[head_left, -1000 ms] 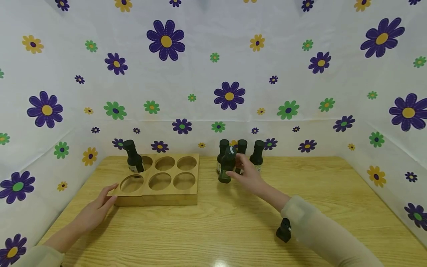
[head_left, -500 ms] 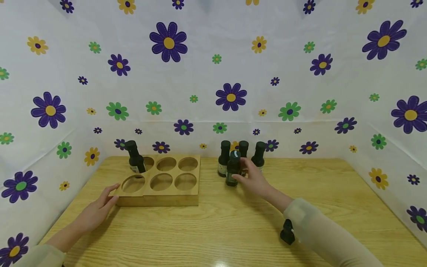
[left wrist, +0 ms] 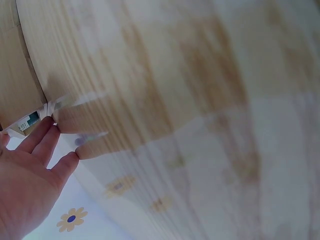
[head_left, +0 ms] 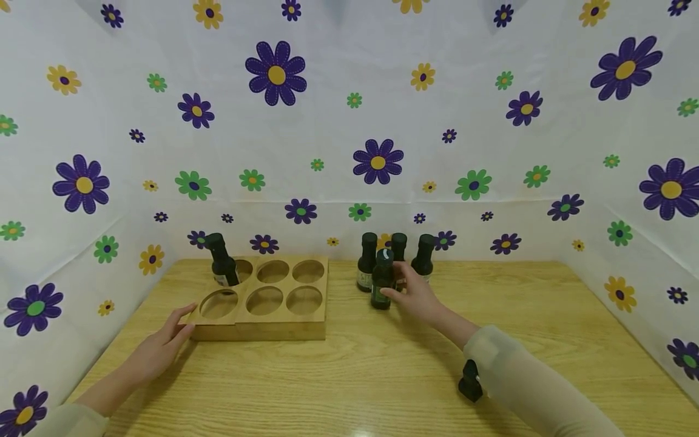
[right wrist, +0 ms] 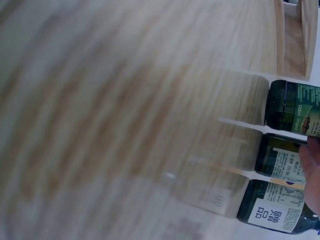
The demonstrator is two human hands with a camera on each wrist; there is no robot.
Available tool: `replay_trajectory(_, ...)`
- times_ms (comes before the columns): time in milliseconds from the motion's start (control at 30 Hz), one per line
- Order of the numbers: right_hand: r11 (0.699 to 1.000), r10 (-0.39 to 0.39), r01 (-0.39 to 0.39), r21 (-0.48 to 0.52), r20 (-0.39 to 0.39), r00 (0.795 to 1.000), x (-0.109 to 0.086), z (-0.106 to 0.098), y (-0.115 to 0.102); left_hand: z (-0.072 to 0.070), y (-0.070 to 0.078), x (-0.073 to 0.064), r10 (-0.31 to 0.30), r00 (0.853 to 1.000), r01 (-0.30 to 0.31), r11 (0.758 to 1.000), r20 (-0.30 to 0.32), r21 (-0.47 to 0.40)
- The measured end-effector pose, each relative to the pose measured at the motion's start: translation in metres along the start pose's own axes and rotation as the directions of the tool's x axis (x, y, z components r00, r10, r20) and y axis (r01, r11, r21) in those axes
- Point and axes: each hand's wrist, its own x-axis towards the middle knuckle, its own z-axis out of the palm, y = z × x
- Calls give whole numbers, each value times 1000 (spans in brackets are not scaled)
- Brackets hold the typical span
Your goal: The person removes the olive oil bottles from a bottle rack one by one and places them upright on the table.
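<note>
In the head view my right hand [head_left: 417, 298] holds a dark green glass bottle [head_left: 378, 281] between thumb and fingers, upright and close over the table. Behind it stand three similar dark bottles, a left one [head_left: 366, 267], a middle one [head_left: 399, 244] partly hidden, and a right one [head_left: 424, 255]. The right wrist view shows a green-labelled bottle [right wrist: 287, 105] near the fingertips. My left hand [head_left: 155, 353] touches the left front corner of a wooden rack [head_left: 281, 331] with fairly straight fingers. One bottle [head_left: 222, 264] leans in the rack's back left hole.
Several round holes in the rack hold no bottle. The wood-grain table [head_left: 327, 388] runs up to a white flower-print cloth [head_left: 327, 127] at the back and sides. A small black device [head_left: 469, 382] sits at my right sleeve [head_left: 524, 370].
My right hand and its bottle have shifted slightly right and lower, in front of the standing bottles, and barely moved in the last half second. My left hand stays at the rack's corner.
</note>
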Motion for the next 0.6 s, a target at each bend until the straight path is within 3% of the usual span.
replay_trajectory(600,1000,23,-22,17,-27,999,-3,1,2,0,0,0,10,1000,-10,1000,-5,-5)
